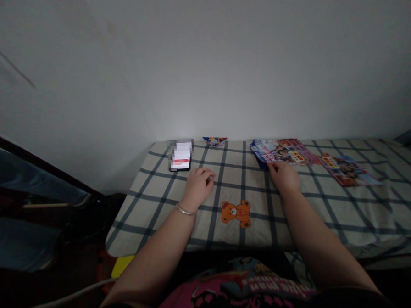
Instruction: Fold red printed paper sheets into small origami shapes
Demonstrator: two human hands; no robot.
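Note:
My right hand [285,178] is at the near left edge of a stack of colourful printed flyers [284,151], thumb and fingers pinched on the edge of a flyer. My left hand [199,186] rests on the checked tablecloth with its fingers curled in. A small greyish spot shows at its fingertips, too small to name. Just beyond that hand lies a phone [181,156] with a lit, partly blurred screen. A small folded paper piece [215,141], printed like the flyers, stands by the wall. Between my hands is an orange teddy bear figure [236,213], flat on the cloth.
More flyers [349,169] lie to the right of the stack, overlapping it. The checked tablecloth [140,221] covers the table up to a pale wall [200,62]. On the left, below the table edge, are a yellow object [122,266], a pale cable [61,301] and a dark plastic bag [87,220].

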